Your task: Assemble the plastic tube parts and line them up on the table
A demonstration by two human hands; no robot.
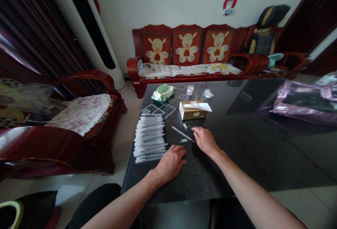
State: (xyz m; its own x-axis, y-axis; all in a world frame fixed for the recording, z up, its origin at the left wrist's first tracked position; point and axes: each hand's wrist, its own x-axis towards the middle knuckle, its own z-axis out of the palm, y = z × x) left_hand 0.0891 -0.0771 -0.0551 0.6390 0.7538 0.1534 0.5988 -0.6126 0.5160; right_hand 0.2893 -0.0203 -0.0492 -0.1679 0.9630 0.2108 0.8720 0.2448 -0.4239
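My left hand (171, 159) lies palm down on the dark table, fingers stretched out and holding nothing, at the right edge of a row of pens (149, 137). These slim, whitish pens lie side by side. My right hand (206, 140) rests farther right, fingers slightly bent and apart, with nothing visible in them. Just left of its fingertips is a single pen without its cap (181, 133), lying slantwise. One small clear pen cap (183, 140) lies between my hands. Another small whitish piece (185, 126) lies close to my right index finger.
Beyond my hands stands a tissue box (195, 110). Farther back on the glossy table (237, 130) are a green wipes pack (163, 93), a small white tub (190, 89) and a crumpled tissue (208, 93). A purple-edged bag (302, 101) lies right. A wooden sofa (189, 78) stands behind.
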